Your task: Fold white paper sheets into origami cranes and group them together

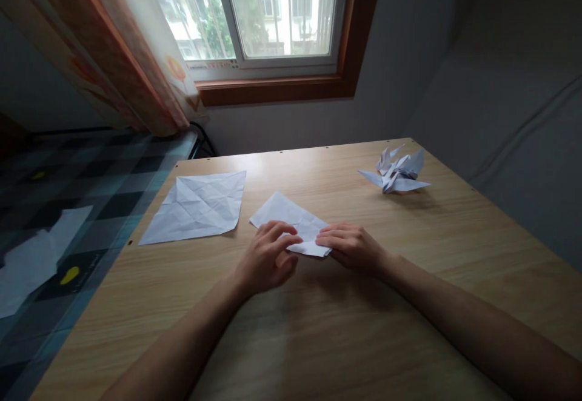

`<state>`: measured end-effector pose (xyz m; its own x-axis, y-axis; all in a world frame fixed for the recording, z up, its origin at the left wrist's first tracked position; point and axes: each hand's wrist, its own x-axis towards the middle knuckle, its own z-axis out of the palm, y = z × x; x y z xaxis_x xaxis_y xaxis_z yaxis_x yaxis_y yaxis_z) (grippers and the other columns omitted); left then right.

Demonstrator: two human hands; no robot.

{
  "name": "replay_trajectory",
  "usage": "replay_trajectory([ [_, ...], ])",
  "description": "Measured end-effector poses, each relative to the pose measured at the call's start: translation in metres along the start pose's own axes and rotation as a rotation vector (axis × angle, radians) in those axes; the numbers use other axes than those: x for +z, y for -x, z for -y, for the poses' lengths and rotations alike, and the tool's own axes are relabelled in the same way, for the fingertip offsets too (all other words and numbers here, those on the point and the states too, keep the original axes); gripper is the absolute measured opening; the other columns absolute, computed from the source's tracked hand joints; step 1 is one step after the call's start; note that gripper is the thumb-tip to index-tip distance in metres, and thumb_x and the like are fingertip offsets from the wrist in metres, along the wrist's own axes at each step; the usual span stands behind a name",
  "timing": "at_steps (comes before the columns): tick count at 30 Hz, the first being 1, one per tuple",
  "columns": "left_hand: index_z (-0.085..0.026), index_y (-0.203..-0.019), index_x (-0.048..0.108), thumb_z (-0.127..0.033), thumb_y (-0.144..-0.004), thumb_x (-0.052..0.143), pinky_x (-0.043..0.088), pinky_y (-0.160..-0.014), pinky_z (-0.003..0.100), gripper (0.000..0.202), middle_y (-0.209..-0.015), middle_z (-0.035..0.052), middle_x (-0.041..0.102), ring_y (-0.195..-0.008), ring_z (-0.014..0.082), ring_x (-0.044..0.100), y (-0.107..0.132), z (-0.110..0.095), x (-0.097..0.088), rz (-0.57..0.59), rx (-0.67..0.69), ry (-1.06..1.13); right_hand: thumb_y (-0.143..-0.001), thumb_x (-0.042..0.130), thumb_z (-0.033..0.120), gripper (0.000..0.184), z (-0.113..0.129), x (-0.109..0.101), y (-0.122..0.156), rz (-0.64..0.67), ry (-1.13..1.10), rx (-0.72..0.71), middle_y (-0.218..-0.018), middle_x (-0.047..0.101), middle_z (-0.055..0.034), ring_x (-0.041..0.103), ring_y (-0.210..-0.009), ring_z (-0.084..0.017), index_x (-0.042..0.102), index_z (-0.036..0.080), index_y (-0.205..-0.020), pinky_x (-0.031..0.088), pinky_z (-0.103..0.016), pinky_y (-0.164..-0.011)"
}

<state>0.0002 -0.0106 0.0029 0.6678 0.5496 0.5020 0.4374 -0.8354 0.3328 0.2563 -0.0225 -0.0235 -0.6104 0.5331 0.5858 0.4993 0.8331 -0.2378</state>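
A folded white sheet of paper (291, 212) lies on the wooden table in front of me, with a narrow flap along its near edge. My left hand (268, 254) is over the paper's near left side, its fingers curved and the thumb held apart from them. Whether its fingertips touch the paper, I cannot tell. At the right corner, my right hand (352, 245) has its fingers laid together on top of the paper. Its thumb is hidden, and the corner appears gripped there.
A creased, unfolded paper sheet (207, 204) lies at the table's left. Folded paper cranes (395, 171) stand at the back right of the wooden table (431, 340). Left of the table, more white paper (34, 252) rests on a checked cloth (122, 174). A window and curtain are behind.
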Motion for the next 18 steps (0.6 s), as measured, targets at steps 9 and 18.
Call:
replay_trajectory([
  [9,-0.017,-0.069,0.061,-0.028,-0.094,0.051,0.044,-0.066,0.028,0.029,-0.072,0.0041,0.063,-0.069,0.0153,0.055,-0.0032,0.0008,0.0070,0.078,-0.081,-0.067,-0.093,0.053,0.022,0.019,0.0087,-0.0019,-0.0019,-0.098,-0.062,0.306,-0.097,0.074,-0.0091,0.069,-0.088,-0.021,0.065,0.016,-0.107,0.052,-0.032,-0.080],
  [18,-0.017,-0.072,0.059,-0.031,-0.091,0.049,0.043,-0.069,0.035,0.025,-0.075,0.0070,0.061,-0.075,0.0224,0.054,-0.0069,-0.0074,0.0109,0.195,-0.263,-0.360,-0.092,0.056,0.025,0.026,0.0042,0.0034,-0.0085,0.019,0.119,0.597,-0.090,0.068,-0.0073,0.060,-0.085,-0.022,0.061,0.015,-0.115,0.046,-0.035,-0.081],
])
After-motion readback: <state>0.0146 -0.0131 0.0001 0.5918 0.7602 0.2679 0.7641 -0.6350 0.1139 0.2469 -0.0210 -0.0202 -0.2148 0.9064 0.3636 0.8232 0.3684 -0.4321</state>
